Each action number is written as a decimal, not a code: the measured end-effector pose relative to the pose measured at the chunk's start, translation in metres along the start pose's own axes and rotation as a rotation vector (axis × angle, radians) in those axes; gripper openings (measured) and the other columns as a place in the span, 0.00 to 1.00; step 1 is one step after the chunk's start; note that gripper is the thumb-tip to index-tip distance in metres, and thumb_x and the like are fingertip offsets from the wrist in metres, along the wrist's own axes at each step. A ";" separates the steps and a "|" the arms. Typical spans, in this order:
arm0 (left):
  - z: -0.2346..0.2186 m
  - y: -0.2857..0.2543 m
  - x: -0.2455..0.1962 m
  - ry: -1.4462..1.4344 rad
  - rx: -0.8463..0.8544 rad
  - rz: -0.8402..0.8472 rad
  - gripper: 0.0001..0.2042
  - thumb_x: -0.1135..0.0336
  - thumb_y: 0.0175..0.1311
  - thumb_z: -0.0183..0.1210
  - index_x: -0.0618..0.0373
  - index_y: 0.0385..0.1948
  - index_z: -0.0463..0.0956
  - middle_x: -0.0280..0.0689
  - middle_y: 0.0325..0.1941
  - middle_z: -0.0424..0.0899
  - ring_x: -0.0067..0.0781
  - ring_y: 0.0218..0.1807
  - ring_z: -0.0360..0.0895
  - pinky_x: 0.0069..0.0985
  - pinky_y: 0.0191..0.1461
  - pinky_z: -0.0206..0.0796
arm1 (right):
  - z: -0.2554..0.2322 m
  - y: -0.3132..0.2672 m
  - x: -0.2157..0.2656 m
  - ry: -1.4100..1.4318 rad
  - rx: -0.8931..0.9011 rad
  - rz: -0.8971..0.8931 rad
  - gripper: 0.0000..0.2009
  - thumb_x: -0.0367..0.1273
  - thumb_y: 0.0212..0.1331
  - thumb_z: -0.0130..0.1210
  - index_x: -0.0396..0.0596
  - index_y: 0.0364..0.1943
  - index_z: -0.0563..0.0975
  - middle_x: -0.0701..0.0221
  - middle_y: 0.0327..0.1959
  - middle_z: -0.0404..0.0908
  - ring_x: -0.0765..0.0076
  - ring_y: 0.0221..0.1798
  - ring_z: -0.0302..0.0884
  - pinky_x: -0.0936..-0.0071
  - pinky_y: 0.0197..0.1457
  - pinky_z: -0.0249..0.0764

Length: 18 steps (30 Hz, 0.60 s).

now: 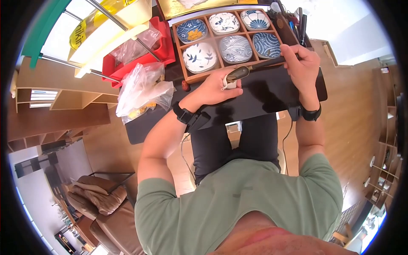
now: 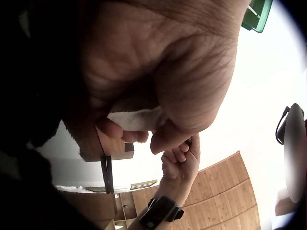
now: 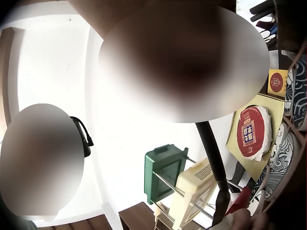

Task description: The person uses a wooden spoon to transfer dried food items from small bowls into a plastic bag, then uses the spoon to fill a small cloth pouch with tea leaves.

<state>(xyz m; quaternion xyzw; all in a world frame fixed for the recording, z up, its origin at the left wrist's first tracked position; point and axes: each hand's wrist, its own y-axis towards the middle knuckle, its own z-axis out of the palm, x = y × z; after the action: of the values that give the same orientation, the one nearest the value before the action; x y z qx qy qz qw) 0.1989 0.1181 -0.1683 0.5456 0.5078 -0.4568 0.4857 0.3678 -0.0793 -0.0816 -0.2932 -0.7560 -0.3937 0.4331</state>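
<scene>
In the head view a utensil with a metal, spoon-like head (image 1: pixel 238 73) and a dark handle (image 1: pixel 270 63) lies across the front of a divided wooden tray (image 1: pixel 196 77). The left hand (image 1: pixel 210 88) grips a small white piece (image 1: pixel 230 85), cloth or paper, against the utensil's head. The right hand (image 1: pixel 304 68) holds the handle's far end with curled fingers. The left wrist view has the white piece (image 2: pixel 136 118) between the left hand's (image 2: pixel 163 62) fingers and palm, the right hand (image 2: pixel 178 167) beyond. The handle (image 3: pixel 211 148) slants down towards the left fingers (image 3: pixel 244 221) in the right wrist view.
Patterned dishes (image 1: pixel 236 49) fill the tray's compartments. To its left are a red bin (image 1: pixel 168 42) and a plastic bag (image 1: pixel 142 91) on the dark table (image 1: pixel 255 95). Pens (image 1: pixel 297 29) stand at the back right. A wrapped red disc (image 3: pixel 253 132) shows in the right wrist view.
</scene>
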 end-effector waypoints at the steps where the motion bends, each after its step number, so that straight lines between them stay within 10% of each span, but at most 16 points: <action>1: -0.001 0.001 0.002 0.020 0.011 0.014 0.09 0.75 0.60 0.67 0.55 0.39 0.77 0.25 0.35 0.79 0.14 0.38 0.74 0.18 0.44 0.67 | -0.002 0.000 -0.001 -0.034 0.018 -0.159 0.11 0.34 0.62 0.67 0.42 0.25 0.84 0.79 0.14 0.75 0.88 0.17 0.67 0.84 0.20 0.58; 8: -0.001 -0.001 0.008 -0.013 0.022 -0.023 0.26 0.74 0.61 0.67 0.55 0.63 0.73 0.25 0.38 0.80 0.15 0.39 0.75 0.19 0.46 0.68 | -0.010 -0.002 -0.002 -0.141 -0.045 -0.877 0.09 0.29 0.49 0.74 0.41 0.25 0.83 0.69 0.17 0.77 0.69 0.18 0.73 0.78 0.22 0.65; 14: 0.001 0.000 0.004 0.023 -0.044 0.044 0.08 0.74 0.59 0.69 0.55 0.33 0.77 0.27 0.33 0.79 0.17 0.35 0.74 0.20 0.40 0.67 | -0.017 -0.006 -0.010 -0.160 -0.163 -0.847 0.09 0.28 0.50 0.74 0.40 0.26 0.83 0.69 0.19 0.80 0.71 0.19 0.74 0.78 0.23 0.67; 18: -0.001 0.001 -0.002 0.001 -0.006 0.057 0.08 0.75 0.58 0.68 0.55 0.32 0.76 0.28 0.34 0.79 0.17 0.37 0.75 0.20 0.41 0.67 | -0.037 0.009 -0.034 0.004 -0.465 -0.546 0.07 0.25 0.58 0.69 0.36 0.25 0.84 0.72 0.19 0.82 0.83 0.19 0.70 0.83 0.22 0.63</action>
<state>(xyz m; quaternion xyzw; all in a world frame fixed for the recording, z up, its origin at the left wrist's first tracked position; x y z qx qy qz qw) 0.1998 0.1191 -0.1663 0.5585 0.4938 -0.4409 0.4998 0.4055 -0.1095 -0.0974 -0.1703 -0.6959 -0.6569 0.2351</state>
